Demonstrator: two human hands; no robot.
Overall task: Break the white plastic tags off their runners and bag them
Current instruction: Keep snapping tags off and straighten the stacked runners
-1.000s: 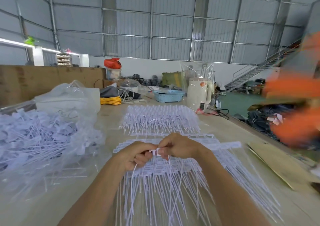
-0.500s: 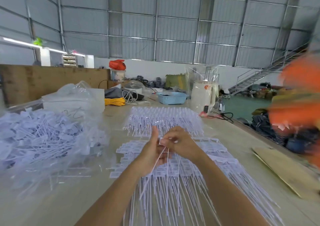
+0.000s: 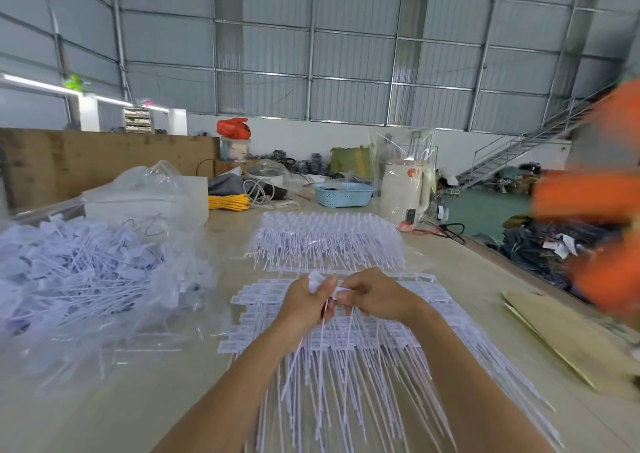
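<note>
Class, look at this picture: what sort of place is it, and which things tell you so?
Probably a factory or warehouse workshop: corrugated metal walls, a long worktable and a bag of white tags.

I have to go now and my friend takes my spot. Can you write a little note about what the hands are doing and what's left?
Left hand: grips a small bunch of loose white tags, tails hanging down.
Right hand: pinches a tag head next to the left hand.
Under the hands: a stack of tags on runners. Farther back: a second stack.
Done: a clear bag on the left already holds lots of loose tags.
Left: break off both stacks, then bag the bunch and the rest.
</note>
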